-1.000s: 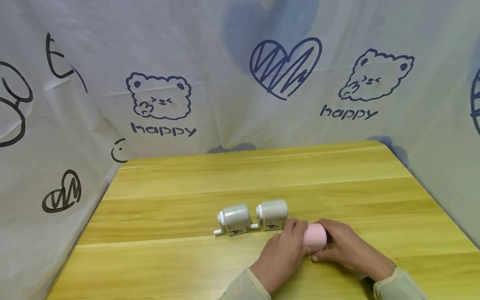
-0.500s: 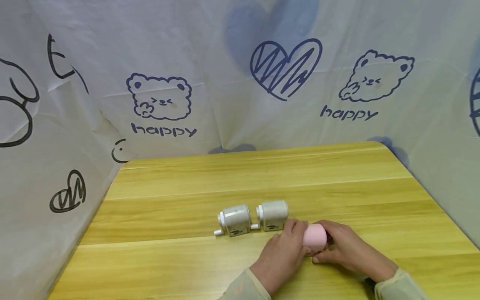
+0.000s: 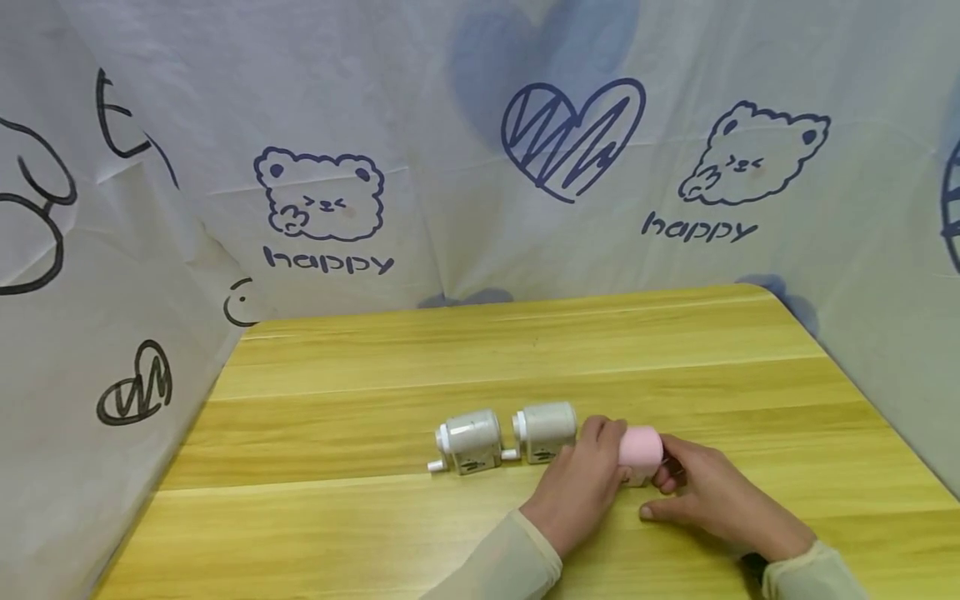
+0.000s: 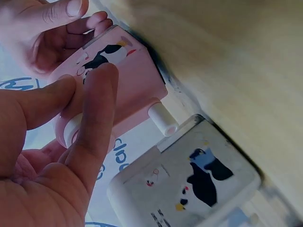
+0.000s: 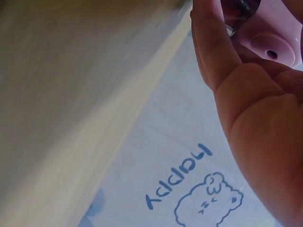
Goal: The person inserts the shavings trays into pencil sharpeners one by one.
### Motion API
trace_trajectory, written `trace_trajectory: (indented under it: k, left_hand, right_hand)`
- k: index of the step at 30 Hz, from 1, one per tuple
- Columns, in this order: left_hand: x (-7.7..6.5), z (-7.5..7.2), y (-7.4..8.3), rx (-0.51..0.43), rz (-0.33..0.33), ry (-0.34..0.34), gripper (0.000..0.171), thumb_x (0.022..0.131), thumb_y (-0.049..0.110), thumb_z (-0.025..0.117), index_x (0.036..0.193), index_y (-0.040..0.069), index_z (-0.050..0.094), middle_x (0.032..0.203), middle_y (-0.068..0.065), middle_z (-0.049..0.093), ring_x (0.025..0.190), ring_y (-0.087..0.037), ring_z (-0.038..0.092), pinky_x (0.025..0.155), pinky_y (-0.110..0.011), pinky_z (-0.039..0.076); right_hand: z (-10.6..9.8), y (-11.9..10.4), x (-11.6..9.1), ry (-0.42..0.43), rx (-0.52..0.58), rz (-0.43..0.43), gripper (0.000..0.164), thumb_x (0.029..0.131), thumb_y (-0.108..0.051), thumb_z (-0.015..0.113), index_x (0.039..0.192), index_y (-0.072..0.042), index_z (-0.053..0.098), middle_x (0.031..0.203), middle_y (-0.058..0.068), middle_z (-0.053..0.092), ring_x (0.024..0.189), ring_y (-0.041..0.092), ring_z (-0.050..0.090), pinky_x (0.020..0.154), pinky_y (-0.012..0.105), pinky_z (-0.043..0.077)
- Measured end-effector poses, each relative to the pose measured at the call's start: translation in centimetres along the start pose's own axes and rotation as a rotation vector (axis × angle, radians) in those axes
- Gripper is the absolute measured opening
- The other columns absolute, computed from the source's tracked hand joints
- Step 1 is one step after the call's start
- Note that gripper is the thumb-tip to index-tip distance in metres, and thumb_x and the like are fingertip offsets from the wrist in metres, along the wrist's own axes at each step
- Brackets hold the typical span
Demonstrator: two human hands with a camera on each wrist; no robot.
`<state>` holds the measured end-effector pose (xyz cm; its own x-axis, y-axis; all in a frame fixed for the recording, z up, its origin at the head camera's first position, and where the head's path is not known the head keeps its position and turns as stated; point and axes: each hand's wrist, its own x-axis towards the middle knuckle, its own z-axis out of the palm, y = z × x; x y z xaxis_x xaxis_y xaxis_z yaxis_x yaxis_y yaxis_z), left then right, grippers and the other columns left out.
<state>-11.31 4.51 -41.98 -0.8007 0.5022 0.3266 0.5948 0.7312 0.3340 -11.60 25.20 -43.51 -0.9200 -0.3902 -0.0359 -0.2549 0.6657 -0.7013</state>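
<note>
In the head view, a pink crank pencil sharpener [image 3: 641, 447] stands at the right end of a row, beside two greyish-white ones. My left hand [image 3: 579, 487] grips its crank side; in the left wrist view the thumb and index finger of that left hand [image 4: 57, 156] pinch the pink sharpener [image 4: 135, 82], which bears a dark-and-white cartoon print. At its other end is my right hand [image 3: 716, 496], thumb held apart and fingers bent loosely near the side. The right wrist view shows a pencil hole in the pink sharpener [image 5: 272, 45] beside the right hand [image 5: 255, 109].
Two greyish-white crank sharpeners, one in the middle [image 3: 551, 425] and one at the left [image 3: 474, 437], stand on the wooden table [image 3: 337, 517]. White cloth [image 3: 450, 217] with drawings hangs behind the table and along its sides.
Both hands and the pink sharpener have shifted slightly forward and to the right. My right thumb has come away from the sharpener. The greyish-white sharpeners have stayed put.
</note>
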Motion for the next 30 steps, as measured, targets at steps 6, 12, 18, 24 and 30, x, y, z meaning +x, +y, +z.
trace_trajectory:
  k: [6, 12, 18, 24, 30]
  left_hand:
    - [1.6, 0.5, 0.1, 0.044, -0.018, 0.017, 0.047, 0.091, 0.024, 0.064, 0.13, 0.008, 0.046, 0.119, -0.008, 0.053, 0.069, -0.012, 0.059, 0.058, -0.014, 0.045]
    - [2.5, 0.8, 0.0, 0.066, -0.032, 0.024, 0.043, 0.091, 0.023, 0.064, 0.127, 0.008, 0.046, 0.116, -0.008, 0.054, 0.064, -0.013, 0.058, 0.052, -0.015, 0.043]
    - [2.9, 1.1, -0.1, 0.074, -0.03, 0.026, 0.042, 0.091, 0.023, 0.064, 0.126, 0.007, 0.047, 0.114, -0.007, 0.054, 0.064, -0.013, 0.058, 0.053, -0.015, 0.044]
    - [2.9, 1.3, -0.2, 0.085, -0.025, 0.023, 0.042, 0.091, 0.024, 0.064, 0.126, 0.007, 0.047, 0.115, -0.007, 0.053, 0.063, -0.011, 0.056, 0.052, -0.015, 0.043]
    - [2.9, 1.3, -0.2, 0.107, -0.023, 0.017, 0.045, 0.091, 0.026, 0.064, 0.129, 0.007, 0.046, 0.116, -0.007, 0.053, 0.064, -0.012, 0.057, 0.052, -0.016, 0.044]
  right_hand:
    - [-0.3, 0.6, 0.0, 0.02, 0.021, 0.014, 0.062, 0.069, -0.037, 0.084, 0.112, -0.003, 0.054, 0.089, 0.002, 0.057, 0.077, 0.011, 0.055, 0.068, 0.027, 0.05]
    - [-0.4, 1.0, -0.1, 0.042, 0.027, 0.004, 0.075, 0.069, -0.039, 0.083, 0.123, 0.003, 0.051, 0.098, 0.004, 0.059, 0.08, 0.01, 0.057, 0.07, 0.026, 0.051]
    - [-0.4, 1.2, -0.2, 0.053, 0.024, -0.002, 0.075, 0.069, -0.04, 0.083, 0.123, 0.002, 0.052, 0.098, 0.003, 0.059, 0.08, 0.009, 0.057, 0.07, 0.026, 0.051]
    - [-0.4, 1.2, -0.1, 0.044, 0.025, -0.004, 0.073, 0.07, -0.04, 0.082, 0.122, 0.002, 0.052, 0.097, 0.003, 0.059, 0.079, 0.009, 0.057, 0.069, 0.026, 0.05]
    - [-0.3, 1.2, -0.2, 0.047, 0.018, 0.002, 0.07, 0.071, -0.04, 0.082, 0.12, 0.001, 0.053, 0.096, 0.002, 0.058, 0.079, 0.009, 0.056, 0.069, 0.026, 0.05]
